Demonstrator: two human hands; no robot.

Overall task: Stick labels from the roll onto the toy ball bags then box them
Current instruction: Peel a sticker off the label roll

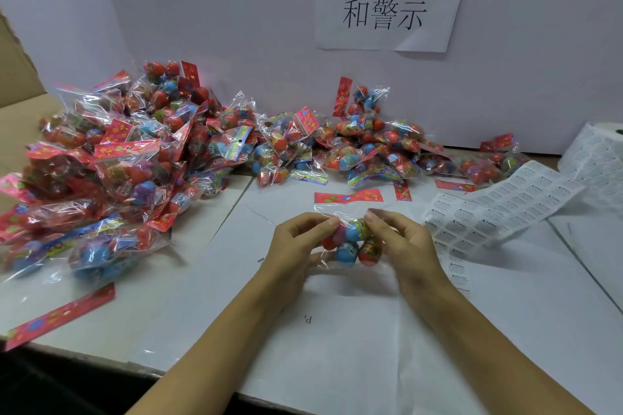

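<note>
From the head camera, both hands are working at the middle of the desk [202,296], holding one toy ball bag [350,239] between them. The left hand [296,246] is pinching the bag's left side, its grip clamped on the clear plastic near the top, while the right hand [401,239] is pinching the right side the same way. The palms are hiding part of the bag, so whether a label is on it is hard to tell. The bag is showing blue and red balls and a red header strip. The sheet of labels [499,205] is trailing just right of the right hand from the roll [596,152], cut off at the edge. A pile of bags [151,152] is lying behind and left.
</note>
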